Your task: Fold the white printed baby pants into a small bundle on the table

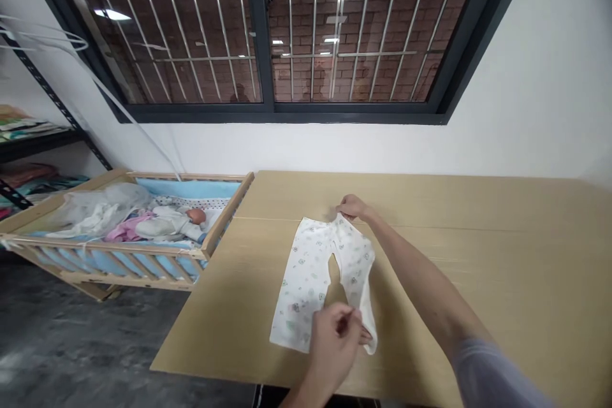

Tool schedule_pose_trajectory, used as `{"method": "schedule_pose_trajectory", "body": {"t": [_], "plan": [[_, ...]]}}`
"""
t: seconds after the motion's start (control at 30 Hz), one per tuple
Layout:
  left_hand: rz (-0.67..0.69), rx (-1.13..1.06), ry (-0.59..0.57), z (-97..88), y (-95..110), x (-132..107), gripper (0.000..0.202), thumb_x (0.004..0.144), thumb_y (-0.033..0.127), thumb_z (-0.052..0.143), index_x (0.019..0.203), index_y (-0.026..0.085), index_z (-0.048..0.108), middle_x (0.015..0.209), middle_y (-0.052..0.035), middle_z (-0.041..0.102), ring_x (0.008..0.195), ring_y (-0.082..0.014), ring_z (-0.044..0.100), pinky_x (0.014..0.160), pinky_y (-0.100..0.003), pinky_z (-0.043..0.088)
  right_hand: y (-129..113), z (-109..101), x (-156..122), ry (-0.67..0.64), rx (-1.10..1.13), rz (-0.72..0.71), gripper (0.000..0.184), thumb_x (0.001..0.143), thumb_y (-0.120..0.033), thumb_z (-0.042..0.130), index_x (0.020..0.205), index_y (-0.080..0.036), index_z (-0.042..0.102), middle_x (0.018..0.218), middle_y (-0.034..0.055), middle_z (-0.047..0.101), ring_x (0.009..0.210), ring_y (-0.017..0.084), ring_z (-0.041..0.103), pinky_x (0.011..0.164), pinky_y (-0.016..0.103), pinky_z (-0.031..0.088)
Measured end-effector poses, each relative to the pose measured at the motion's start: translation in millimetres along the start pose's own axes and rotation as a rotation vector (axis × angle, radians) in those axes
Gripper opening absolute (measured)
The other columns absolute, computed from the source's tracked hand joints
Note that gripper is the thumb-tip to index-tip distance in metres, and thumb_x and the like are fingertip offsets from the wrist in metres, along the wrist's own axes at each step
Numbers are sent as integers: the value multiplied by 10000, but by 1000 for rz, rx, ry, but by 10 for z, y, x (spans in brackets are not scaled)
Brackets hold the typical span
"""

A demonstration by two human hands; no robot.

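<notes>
A small pair of white printed baby trousers [310, 274] lies flat on the tan wooden table [478, 248], waistband toward the wall and legs toward me. My right hand [352, 207] reaches out and pinches the waistband at its far right corner. My left hand [335, 338] is close to me and grips the hem of the right trouser leg, which is lifted and folded a little.
A wooden baby cot [143, 248] stands against the table's left edge, holding a doll [172, 222] and heaped clothes [100, 213]. Shelves with folded cloth [23, 140] are at far left. A barred window [268, 32] is on the white wall behind.
</notes>
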State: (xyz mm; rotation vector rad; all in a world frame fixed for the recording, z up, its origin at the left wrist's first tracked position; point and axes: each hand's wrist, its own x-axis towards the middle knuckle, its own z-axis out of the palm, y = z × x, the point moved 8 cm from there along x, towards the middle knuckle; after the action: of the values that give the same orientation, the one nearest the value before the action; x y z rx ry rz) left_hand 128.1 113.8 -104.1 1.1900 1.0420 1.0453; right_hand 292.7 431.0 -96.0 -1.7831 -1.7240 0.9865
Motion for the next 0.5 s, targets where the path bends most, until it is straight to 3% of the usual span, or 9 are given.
{"method": "schedule_pose_trajectory", "body": {"t": [0.1, 0.3, 0.37, 0.5], "plan": [[-76, -113, 157, -505, -84, -170, 566, 767, 720, 692, 759, 155, 656, 666, -65, 728, 644, -216, 735, 655, -323, 644, -298, 271, 71, -21, 43, 18, 269, 734, -85, 690, 499, -162, 583, 435, 37, 587, 397, 155, 570, 411, 208, 461], [-151, 27, 464, -1399, -363, -536, 635, 671, 789, 699, 728, 157, 716, 656, -83, 738, 678, -271, 747, 664, -364, 649, -644, 831, 115, -20, 86, 82, 198, 763, -58, 733, 593, -123, 654, 518, 79, 666, 485, 196, 666, 443, 208, 534], [-156, 158, 514, -1559, -390, -598, 613, 709, 773, 658, 699, 163, 715, 646, -78, 735, 648, -273, 734, 630, -357, 629, -682, 964, 118, -7, 69, 110, 183, 767, -73, 757, 612, -116, 670, 486, 72, 650, 482, 200, 665, 430, 204, 526], [-116, 521, 565, -1700, -343, -634, 487, 851, 616, 569, 627, 198, 680, 579, -33, 695, 592, -236, 706, 559, -284, 543, -714, 1120, 108, 23, -8, 142, 233, 785, -89, 764, 583, -129, 655, 410, 61, 593, 445, 201, 641, 415, 204, 493]]}}
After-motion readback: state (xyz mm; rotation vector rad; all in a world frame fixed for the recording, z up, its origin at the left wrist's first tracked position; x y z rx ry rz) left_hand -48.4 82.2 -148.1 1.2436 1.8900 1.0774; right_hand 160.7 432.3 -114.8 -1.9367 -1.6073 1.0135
